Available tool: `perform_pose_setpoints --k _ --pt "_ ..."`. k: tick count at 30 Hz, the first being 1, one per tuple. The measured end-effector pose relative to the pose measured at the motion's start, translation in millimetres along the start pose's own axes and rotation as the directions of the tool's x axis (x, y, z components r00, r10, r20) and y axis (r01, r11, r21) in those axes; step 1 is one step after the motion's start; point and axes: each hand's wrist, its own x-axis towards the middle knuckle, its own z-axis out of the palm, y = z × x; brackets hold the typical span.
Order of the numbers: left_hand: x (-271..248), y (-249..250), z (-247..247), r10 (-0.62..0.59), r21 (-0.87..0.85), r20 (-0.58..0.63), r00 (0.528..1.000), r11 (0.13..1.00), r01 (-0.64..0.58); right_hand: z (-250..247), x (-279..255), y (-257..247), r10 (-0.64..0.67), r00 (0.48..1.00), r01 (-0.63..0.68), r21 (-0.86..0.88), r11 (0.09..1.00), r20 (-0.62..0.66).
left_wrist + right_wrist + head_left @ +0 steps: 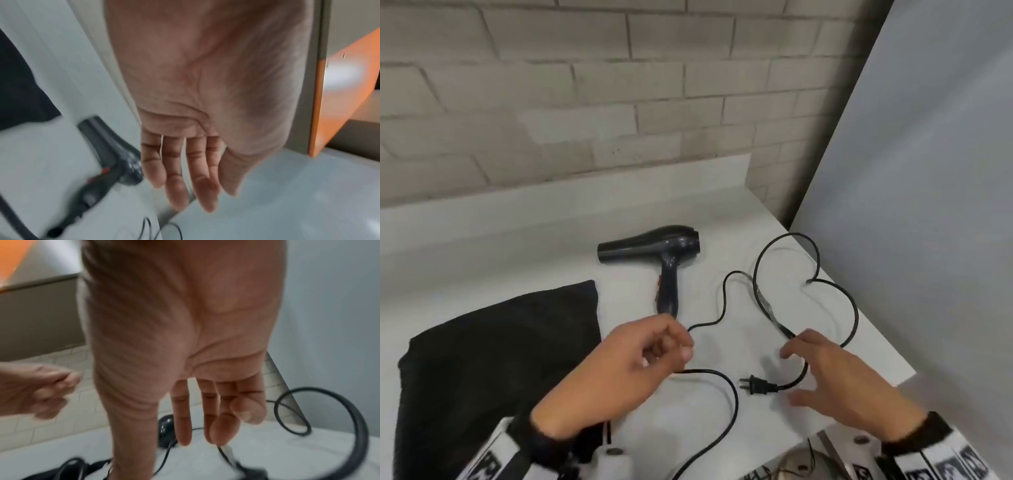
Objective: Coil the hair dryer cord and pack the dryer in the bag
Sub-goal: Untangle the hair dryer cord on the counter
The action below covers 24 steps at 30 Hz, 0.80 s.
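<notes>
A black hair dryer (671, 250) lies on its side on the white table (517, 246), nozzle to the left, handle toward me. Its black cord (856, 318) sprawls in loose loops to the right and ends in a plug (755, 385). A black bag (493, 349) lies flat on the left. My left hand (681, 346) hovers by the handle's base with loosely curled fingers; in the left wrist view the left hand (191, 194) holds nothing, and the dryer (115, 154) lies beyond it. My right hand (791, 375) is spread open over the cord just behind the plug, its fingertips (218, 434) near the cord (357, 415).
A brick wall (585, 85) backs the table. A grey panel (928, 171) stands along the table's right edge, close to the far cord loop. Metallic items (808, 462) show at the bottom edge near my right wrist. One stretch of cord runs off the front edge.
</notes>
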Motion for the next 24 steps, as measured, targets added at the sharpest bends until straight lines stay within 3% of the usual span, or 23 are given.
perform_pose_setpoints --k 2,5,8,11,15,20,24 --pt "33.0 8.6 15.5 0.058 0.079 0.072 0.996 0.995 -0.064 5.5 3.3 -3.5 0.024 0.998 -0.019 -0.096 0.995 0.058" --pt "86.0 9.1 44.0 0.114 0.214 0.197 0.974 0.964 -0.157 18.2 4.7 0.5 -0.012 1.000 0.015 -0.139 0.990 0.022" --pt "131.5 3.7 64.5 0.119 0.338 0.267 0.956 0.918 -0.208 20.0 1.5 13.2 -0.070 0.997 0.067 -0.065 0.996 -0.046" --pt "167.4 -2.6 84.6 0.067 0.462 0.388 0.919 0.849 -0.257 16.7 -5.9 23.1 -0.060 0.991 0.074 0.115 0.991 -0.121" --pt "194.1 -2.2 101.5 0.016 0.617 0.505 0.863 0.692 -0.374 9.1 -15.1 34.8 -0.036 0.975 0.097 0.278 0.956 -0.217" --pt "195.5 -1.6 110.3 0.000 0.673 0.506 0.863 0.626 -0.394 -0.1 -18.2 33.1 0.159 0.895 0.095 0.527 0.844 -0.416" --pt "185.0 -3.0 108.3 0.033 0.637 0.486 0.873 0.671 -0.380 -5.1 -4.0 29.5 0.362 0.795 0.093 0.689 0.719 -0.486"
